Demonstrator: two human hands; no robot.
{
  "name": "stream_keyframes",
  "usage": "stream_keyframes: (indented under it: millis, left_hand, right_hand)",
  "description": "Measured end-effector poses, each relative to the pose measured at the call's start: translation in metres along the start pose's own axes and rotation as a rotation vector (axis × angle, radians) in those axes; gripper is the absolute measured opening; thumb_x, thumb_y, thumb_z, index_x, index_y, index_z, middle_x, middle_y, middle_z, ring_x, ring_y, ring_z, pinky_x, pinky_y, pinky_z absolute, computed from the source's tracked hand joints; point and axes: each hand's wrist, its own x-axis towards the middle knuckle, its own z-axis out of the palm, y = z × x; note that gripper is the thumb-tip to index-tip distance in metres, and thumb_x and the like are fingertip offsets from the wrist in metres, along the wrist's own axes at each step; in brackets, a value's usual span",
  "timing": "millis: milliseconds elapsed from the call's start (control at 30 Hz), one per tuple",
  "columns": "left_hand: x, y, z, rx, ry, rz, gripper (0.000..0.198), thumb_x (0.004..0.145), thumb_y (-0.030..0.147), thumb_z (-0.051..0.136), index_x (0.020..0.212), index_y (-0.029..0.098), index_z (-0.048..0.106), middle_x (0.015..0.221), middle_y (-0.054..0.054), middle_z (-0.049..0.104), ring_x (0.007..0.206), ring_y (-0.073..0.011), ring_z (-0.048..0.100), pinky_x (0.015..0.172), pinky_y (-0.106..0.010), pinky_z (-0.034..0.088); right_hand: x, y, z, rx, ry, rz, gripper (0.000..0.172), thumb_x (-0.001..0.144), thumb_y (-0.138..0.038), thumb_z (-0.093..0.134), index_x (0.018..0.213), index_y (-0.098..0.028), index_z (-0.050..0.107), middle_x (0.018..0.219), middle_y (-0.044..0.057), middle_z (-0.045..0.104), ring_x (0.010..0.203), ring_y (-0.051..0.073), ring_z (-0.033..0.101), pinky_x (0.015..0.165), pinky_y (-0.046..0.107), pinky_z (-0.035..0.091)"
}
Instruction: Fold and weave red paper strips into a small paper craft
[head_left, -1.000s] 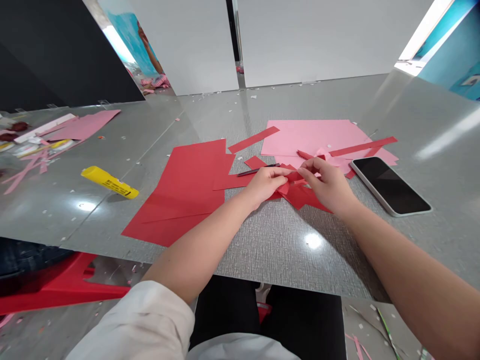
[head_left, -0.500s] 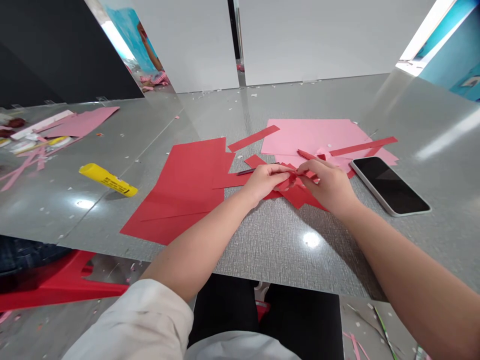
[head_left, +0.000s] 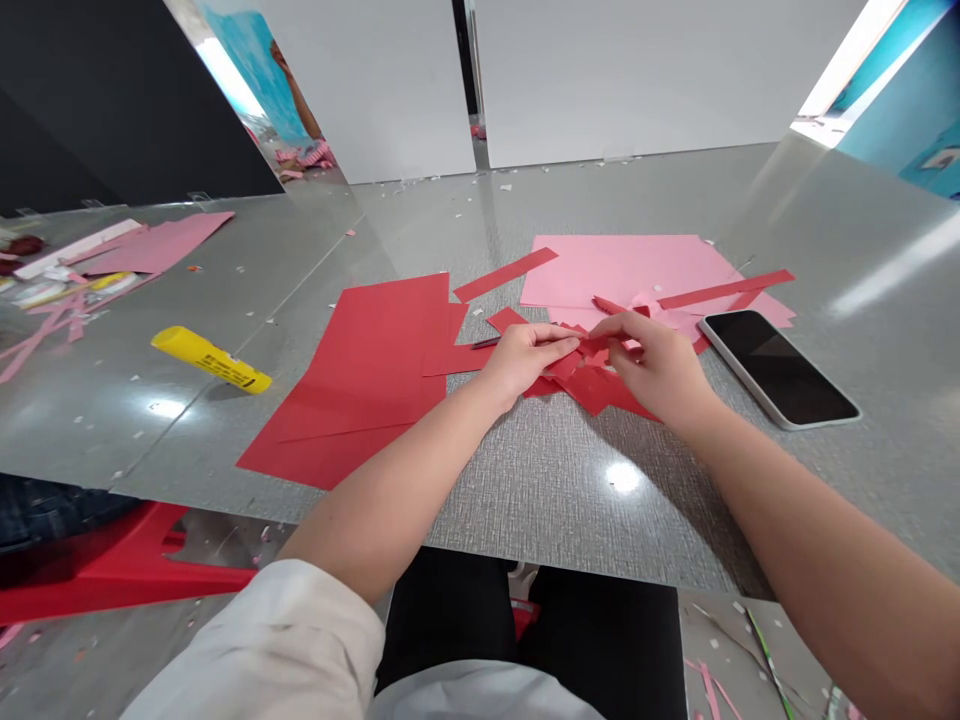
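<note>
Over a heap of cut red paper pieces (head_left: 592, 388), my left hand (head_left: 525, 358) pinches a small piece of red paper (head_left: 581, 342) between thumb and fingers. My right hand (head_left: 656, 362) has its thumb and fingertips closed on the same red paper from the other side; the fingers partly hide it. Left of the hands lie large red paper sheets (head_left: 375, 350). Behind them are a loose red strip (head_left: 506, 275) and pink paper sheets (head_left: 622, 268). The dark tip of a thin tool (head_left: 486, 343) shows beside my left hand.
A phone (head_left: 780, 368) lies right of my right hand. A yellow glue tube (head_left: 210, 358) lies at the left. White panels (head_left: 660, 80) stand across the back of the grey table (head_left: 495, 500). Pink scraps (head_left: 64, 320) are at far left, beside a red stool (head_left: 112, 570) below.
My right hand's fingers have lifted and spread a little from my left fingertips, with more of the red paper showing between them. The view has shifted slightly.
</note>
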Motion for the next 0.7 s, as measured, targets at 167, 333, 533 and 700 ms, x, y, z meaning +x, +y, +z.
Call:
stream_keyframes:
  millis: [167,333,533,700]
  left_hand:
    - [0.0,0.0,0.001,0.034,0.07,0.054,0.02,0.074,0.026,0.064,0.09,0.015,0.067,0.091,-0.007,0.068,0.081,-0.0137,0.061,0.078,-0.031,0.046]
    - [-0.002,0.002,0.002,0.063,0.07,0.08,0.019,0.074,0.026,0.064,0.088,0.015,0.067,0.09,-0.006,0.068,0.08,-0.0133,0.061,0.075,-0.029,0.047]
    - [-0.003,0.003,0.003,0.068,0.037,0.052,0.019,0.074,0.027,0.064,0.089,0.014,0.067,0.088,-0.006,0.068,0.079,-0.0139,0.062,0.075,-0.03,0.049]
    - [-0.002,0.003,0.003,0.073,0.031,0.046,0.018,0.073,0.025,0.065,0.087,0.014,0.067,0.085,-0.006,0.068,0.076,-0.0133,0.062,0.072,-0.03,0.049]
  right_hand:
    - [0.002,-0.003,0.003,0.365,-0.05,0.311,0.028,0.079,-0.041,0.054,0.099,-0.021,0.056,0.075,0.004,0.064,0.072,0.018,0.064,0.066,0.036,0.054]
    - [0.002,-0.005,0.004,0.456,-0.063,0.342,0.037,0.067,-0.036,0.068,0.1,-0.02,0.058,0.067,0.001,0.063,0.069,0.017,0.064,0.068,0.035,0.055]
    - [0.003,0.004,0.005,0.463,-0.027,0.331,0.032,0.069,-0.031,0.067,0.098,-0.018,0.064,0.077,0.005,0.067,0.071,0.018,0.064,0.076,0.042,0.054]
    - [0.003,0.004,0.003,0.415,-0.087,0.321,0.015,0.071,-0.029,0.063,0.082,-0.02,0.069,0.076,0.004,0.068,0.074,0.02,0.063,0.078,0.044,0.053]
